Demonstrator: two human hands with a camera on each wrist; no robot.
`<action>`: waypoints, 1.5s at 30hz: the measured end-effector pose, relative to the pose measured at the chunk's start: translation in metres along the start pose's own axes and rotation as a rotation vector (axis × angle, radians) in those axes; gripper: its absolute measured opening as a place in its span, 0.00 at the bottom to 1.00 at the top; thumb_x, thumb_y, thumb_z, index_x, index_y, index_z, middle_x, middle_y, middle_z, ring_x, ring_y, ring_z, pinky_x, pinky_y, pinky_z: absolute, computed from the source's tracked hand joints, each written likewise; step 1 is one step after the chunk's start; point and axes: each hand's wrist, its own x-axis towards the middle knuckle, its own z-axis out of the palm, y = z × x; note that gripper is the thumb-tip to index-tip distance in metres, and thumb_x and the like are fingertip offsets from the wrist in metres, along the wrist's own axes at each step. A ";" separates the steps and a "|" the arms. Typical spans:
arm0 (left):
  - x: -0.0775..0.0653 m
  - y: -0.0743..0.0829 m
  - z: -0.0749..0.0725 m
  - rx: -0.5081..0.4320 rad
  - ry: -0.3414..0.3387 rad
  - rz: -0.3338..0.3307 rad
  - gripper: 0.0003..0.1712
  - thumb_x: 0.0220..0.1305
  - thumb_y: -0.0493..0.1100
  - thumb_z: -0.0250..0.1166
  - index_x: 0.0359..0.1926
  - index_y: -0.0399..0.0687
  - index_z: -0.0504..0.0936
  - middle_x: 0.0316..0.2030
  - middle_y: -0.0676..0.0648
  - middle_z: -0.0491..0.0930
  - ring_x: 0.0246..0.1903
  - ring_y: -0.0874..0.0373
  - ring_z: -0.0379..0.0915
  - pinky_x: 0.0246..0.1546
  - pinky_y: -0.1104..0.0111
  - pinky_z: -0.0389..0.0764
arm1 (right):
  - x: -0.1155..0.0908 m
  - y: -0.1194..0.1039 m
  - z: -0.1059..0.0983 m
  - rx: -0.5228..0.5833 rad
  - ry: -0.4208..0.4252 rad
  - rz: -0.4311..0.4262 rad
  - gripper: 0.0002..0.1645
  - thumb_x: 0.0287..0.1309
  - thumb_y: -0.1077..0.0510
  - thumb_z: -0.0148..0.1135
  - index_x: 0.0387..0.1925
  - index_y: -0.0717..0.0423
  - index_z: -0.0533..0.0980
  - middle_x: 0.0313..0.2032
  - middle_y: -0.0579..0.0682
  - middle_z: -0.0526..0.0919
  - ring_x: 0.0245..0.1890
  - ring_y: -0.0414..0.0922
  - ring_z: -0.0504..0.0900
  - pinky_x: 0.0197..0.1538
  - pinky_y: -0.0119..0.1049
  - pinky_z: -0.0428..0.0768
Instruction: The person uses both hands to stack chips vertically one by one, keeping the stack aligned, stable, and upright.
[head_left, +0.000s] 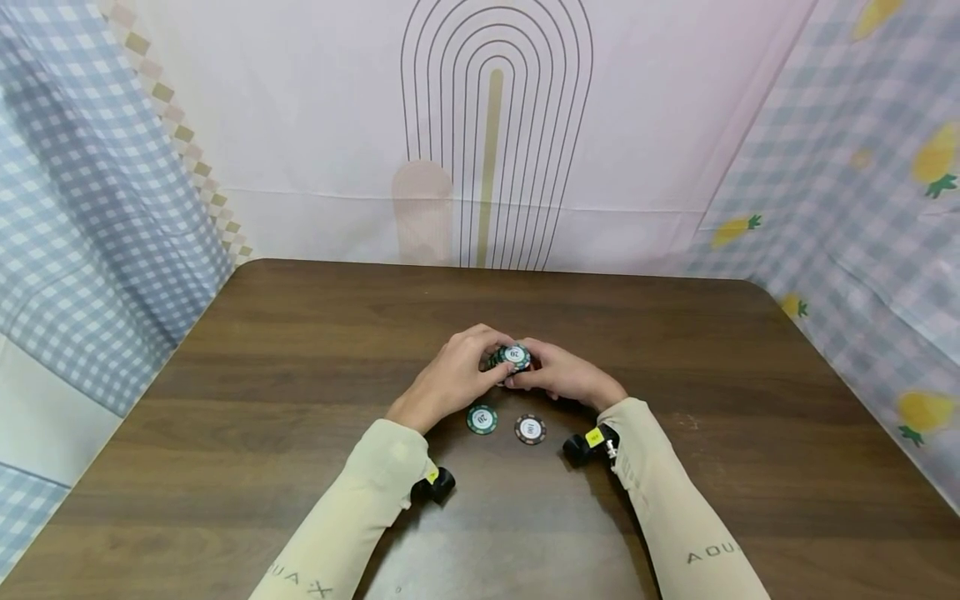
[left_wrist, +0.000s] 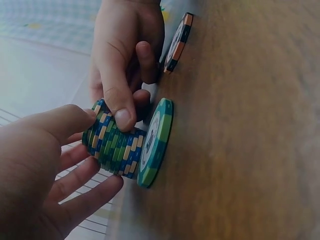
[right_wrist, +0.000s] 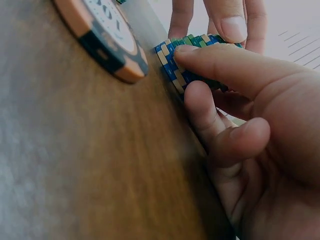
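Observation:
Between both hands stands a stack of poker chips (head_left: 515, 356), topped by a green one numbered 20. The left wrist view shows green, blue and cream edges along the stack (left_wrist: 112, 150). My left hand (head_left: 457, 371) holds its upper part, thumb near the top and fingers around the far side. Lower down, my right hand (head_left: 566, 373) grips the stack with thumb and forefinger; its other fingers are curled. Nearer to me lie a green poker chip (head_left: 482, 419) and a black-and-orange poker chip (head_left: 530, 429) marked 100, both flat and apart from the hands.
The brown wooden table (head_left: 300, 350) extends around the hands. Behind it hangs a white cloth (head_left: 315, 108) with arched lines. Checked curtains (head_left: 112, 167) border the left side, and a pineapple-patterned cloth (head_left: 847, 183) borders the right. Each wrist wears a small black camera (head_left: 435, 485).

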 end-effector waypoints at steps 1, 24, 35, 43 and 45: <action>0.000 0.000 0.000 -0.007 -0.002 -0.002 0.16 0.72 0.43 0.71 0.58 0.45 0.86 0.54 0.47 0.83 0.50 0.55 0.81 0.52 0.59 0.83 | 0.000 0.000 0.000 -0.006 -0.005 -0.004 0.19 0.69 0.51 0.70 0.55 0.54 0.77 0.38 0.52 0.77 0.23 0.45 0.70 0.22 0.34 0.71; 0.001 -0.004 -0.015 -0.073 -0.106 -0.009 0.18 0.73 0.39 0.66 0.61 0.38 0.81 0.56 0.42 0.78 0.54 0.51 0.81 0.54 0.63 0.85 | 0.001 -0.007 0.002 -0.054 -0.017 0.032 0.28 0.70 0.49 0.69 0.63 0.55 0.73 0.54 0.55 0.72 0.24 0.47 0.71 0.23 0.37 0.73; -0.006 0.004 -0.046 0.027 -0.444 -0.067 0.13 0.68 0.43 0.72 0.50 0.44 0.82 0.42 0.50 0.84 0.43 0.60 0.79 0.49 0.65 0.82 | -0.002 -0.004 0.003 -0.037 -0.004 0.024 0.37 0.69 0.49 0.70 0.75 0.49 0.70 0.62 0.55 0.72 0.28 0.47 0.72 0.25 0.35 0.72; -0.009 0.003 -0.045 -0.012 -0.631 -0.050 0.27 0.52 0.43 0.84 0.53 0.48 0.84 0.47 0.50 0.82 0.46 0.58 0.77 0.53 0.67 0.79 | 0.000 -0.003 0.003 -0.025 0.000 0.000 0.35 0.68 0.52 0.70 0.73 0.50 0.71 0.61 0.55 0.73 0.32 0.46 0.73 0.27 0.35 0.72; -0.009 0.000 -0.043 -0.058 -0.648 -0.047 0.29 0.51 0.41 0.85 0.54 0.48 0.85 0.47 0.50 0.82 0.47 0.58 0.77 0.54 0.68 0.78 | -0.001 -0.003 0.003 -0.020 -0.002 -0.002 0.34 0.68 0.52 0.70 0.72 0.51 0.72 0.61 0.55 0.73 0.32 0.46 0.73 0.27 0.35 0.72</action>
